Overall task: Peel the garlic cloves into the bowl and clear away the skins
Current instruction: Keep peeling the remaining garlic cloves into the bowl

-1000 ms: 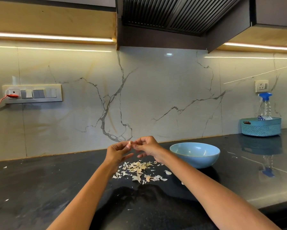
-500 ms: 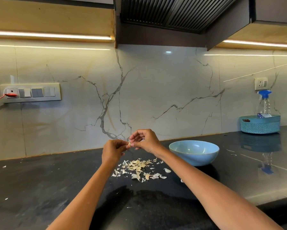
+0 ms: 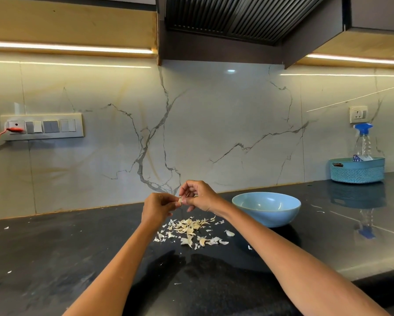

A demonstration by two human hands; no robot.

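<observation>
Where the two hands meet, just above the middle of the frame, sits item one: a garlic clove (image 3: 180, 201), pale and small, pinched between them and held in the air over the desk (image 3: 54, 258). Left hand (image 3: 156, 207): fingers curled, tips closed on the clove's left side. Right hand (image 3: 197, 197): thumb and forefinger nipped on the clove's right side, remaining fingers loosely bent, one pointing down.

Item two: a heap of garlic skins (image 3: 189, 229), papery and cream-coloured, lying on the desk directly below the hands, with stray flakes scattered around it and a few more far off at the left edge of the frame.

Item three: a light blue bowl (image 3: 266, 209), upright on the desk to the right of the skins, near but not touching them; I cannot tell what lies inside it.

Further out, at the right edge of the frame: a teal woven basket (image 3: 357, 171) against the wall, a clear spray bottle (image 3: 363, 142) with a blue trigger standing in it.

Backdrop: a marbled wall panel, a switch plate (image 3: 43, 127) at left with a red plug (image 3: 14, 129) in it, a single socket (image 3: 358, 114) at right, a dark extractor hood (image 3: 237, 17) at top centre.
</observation>
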